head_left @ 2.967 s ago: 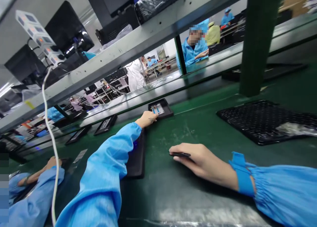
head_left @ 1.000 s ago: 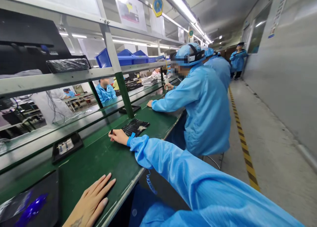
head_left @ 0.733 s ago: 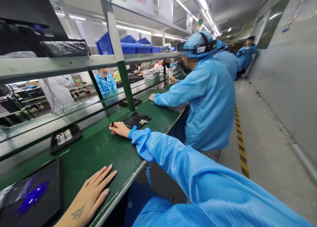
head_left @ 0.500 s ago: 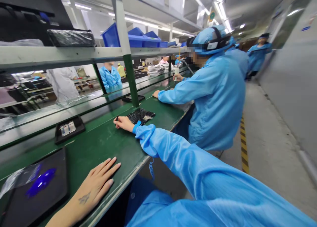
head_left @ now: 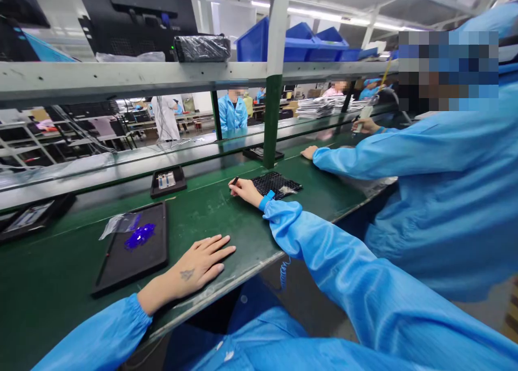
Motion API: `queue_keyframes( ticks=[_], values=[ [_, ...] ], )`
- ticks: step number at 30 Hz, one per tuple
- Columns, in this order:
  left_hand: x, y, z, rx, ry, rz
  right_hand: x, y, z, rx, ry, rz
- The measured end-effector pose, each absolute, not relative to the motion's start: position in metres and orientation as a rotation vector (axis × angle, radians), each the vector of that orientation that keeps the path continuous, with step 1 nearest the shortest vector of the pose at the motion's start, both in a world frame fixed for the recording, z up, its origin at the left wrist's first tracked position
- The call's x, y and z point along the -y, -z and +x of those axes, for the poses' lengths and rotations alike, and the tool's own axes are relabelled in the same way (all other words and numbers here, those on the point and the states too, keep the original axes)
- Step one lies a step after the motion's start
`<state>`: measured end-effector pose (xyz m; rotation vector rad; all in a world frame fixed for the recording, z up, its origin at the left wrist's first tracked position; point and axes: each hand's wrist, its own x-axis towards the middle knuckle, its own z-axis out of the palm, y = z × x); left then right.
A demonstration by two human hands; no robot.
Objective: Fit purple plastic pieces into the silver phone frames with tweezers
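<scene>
While left hand lies open on green benchtop — right hand pinching a pen; blue bins above

Bright, even light from overhead fluorescent tubes; only soft shadows, under the shelf and the left hand. Faint sheen on the green bench mat. Wide-angle stretching at frame edges; a pixelated mosaic block obscures the upper right.

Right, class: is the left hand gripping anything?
No, the left hand lies flat and open on the green bench, beside a black tray.
</scene>
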<state>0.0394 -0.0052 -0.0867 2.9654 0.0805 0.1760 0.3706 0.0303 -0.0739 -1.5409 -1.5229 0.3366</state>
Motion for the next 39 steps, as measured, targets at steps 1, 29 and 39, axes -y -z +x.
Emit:
queue_keyframes(
  ticks=[1,29,39],
  values=[
    [0.006,0.086,0.039,-0.083,-0.174,2.964,-0.031,0.074,0.371,1.521,-0.337,-1.539],
    [0.031,0.071,0.026,0.122,-0.195,2.924,-0.009,0.066,0.363,1.574,-0.326,-1.539],
    [0.023,0.081,0.038,0.238,-0.155,2.841,0.009,0.054,0.332,1.662,-0.316,-1.537]
  ],
)
